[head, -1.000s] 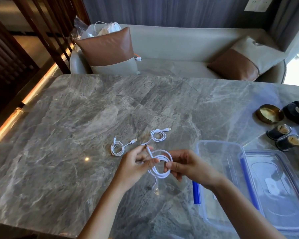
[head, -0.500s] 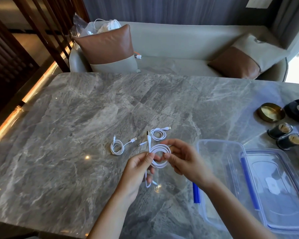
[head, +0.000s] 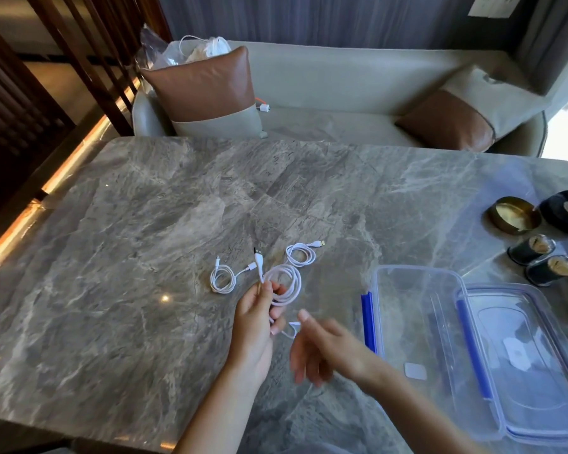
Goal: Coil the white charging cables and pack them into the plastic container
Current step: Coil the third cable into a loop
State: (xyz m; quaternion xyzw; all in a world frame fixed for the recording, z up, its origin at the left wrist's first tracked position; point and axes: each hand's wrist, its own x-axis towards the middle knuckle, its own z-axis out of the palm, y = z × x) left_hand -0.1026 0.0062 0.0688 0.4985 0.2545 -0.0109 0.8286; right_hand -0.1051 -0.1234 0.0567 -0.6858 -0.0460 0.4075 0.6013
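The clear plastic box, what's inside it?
No cables are in the plastic box yet. Through its clear walls only the grey table shows, plus a small pale square. The forearm covers its near corner.

Worktop (head: 145, 244): grey veined marble, glossy, rounded corners. Brass dish (head: 513, 215) at right edge, black holder (head: 563, 216) just beside it. Two dark cups (head: 532, 249) (head: 551, 269) nearer, side by side. Beyond worktop: grey sofa (head: 341, 86). Brown-and-grey cushion (head: 207, 93) upright at left; second cushion (head: 450, 121) at right, tilted. Clear bag (head: 177, 50) behind left cushion.
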